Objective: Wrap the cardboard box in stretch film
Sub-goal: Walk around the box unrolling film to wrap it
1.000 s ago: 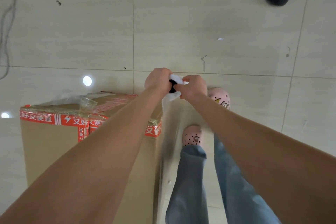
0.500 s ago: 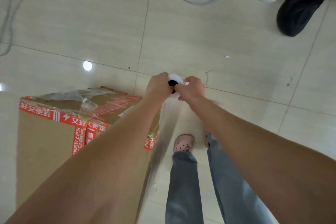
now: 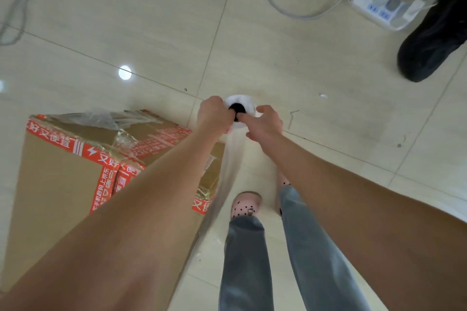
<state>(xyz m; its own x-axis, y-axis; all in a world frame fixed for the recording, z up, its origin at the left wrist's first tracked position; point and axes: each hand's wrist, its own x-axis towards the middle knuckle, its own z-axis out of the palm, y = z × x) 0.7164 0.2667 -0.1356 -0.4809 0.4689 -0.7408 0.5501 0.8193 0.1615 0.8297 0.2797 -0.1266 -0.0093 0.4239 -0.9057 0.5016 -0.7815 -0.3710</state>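
Note:
A tall cardboard box (image 3: 58,184) with red printed tape stands on the floor at the lower left, crumpled clear film lying on its top. I hold a stretch film roll (image 3: 240,103) upright in front of me, seen end-on with a black core. My left hand (image 3: 214,115) grips its left side. My right hand (image 3: 265,122) holds its right side, a finger reaching into the core. A sheet of clear film (image 3: 227,171) runs from the roll down along the box's right edge.
My legs in grey trousers and pink clogs (image 3: 246,206) stand just right of the box. A white power strip (image 3: 386,5) with cables lies at the upper right, beside another person's black shoe (image 3: 434,35). Pale floor tiles (image 3: 151,20) stretch ahead.
The view has shifted, bringing the power strip and black shoe further into view. The roll's end now faces the camera more fully, and my right hand's grip has loosened, with a finger in the core.

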